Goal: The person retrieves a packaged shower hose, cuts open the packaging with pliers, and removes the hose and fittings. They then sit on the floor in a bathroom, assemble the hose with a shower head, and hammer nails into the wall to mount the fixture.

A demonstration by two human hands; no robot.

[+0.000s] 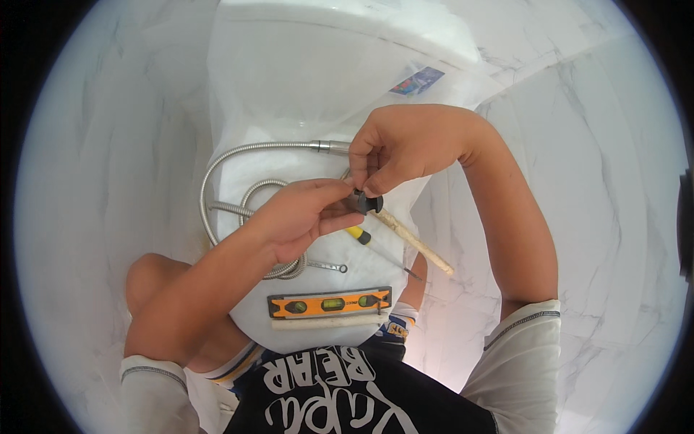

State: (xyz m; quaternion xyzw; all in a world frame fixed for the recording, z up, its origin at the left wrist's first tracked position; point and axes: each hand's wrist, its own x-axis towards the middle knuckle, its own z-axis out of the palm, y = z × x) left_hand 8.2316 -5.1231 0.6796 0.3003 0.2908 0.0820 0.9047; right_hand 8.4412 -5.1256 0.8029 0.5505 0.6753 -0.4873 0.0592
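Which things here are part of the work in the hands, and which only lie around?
In hand: small black part, pinched between left hand and right hand.

Lying about: coiled metal hose, yellow-handled screwdriver, orange spirit level, small wrench, wooden stick.

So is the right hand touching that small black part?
Touching: the head view shows the right hand pinching the small black part with its fingertips, no gap visible.

White short sleeves [522, 347] with a thin dark band near each hem; a black shirt front [340, 398] with white lettering; striped trim at the waist; bare forearms.
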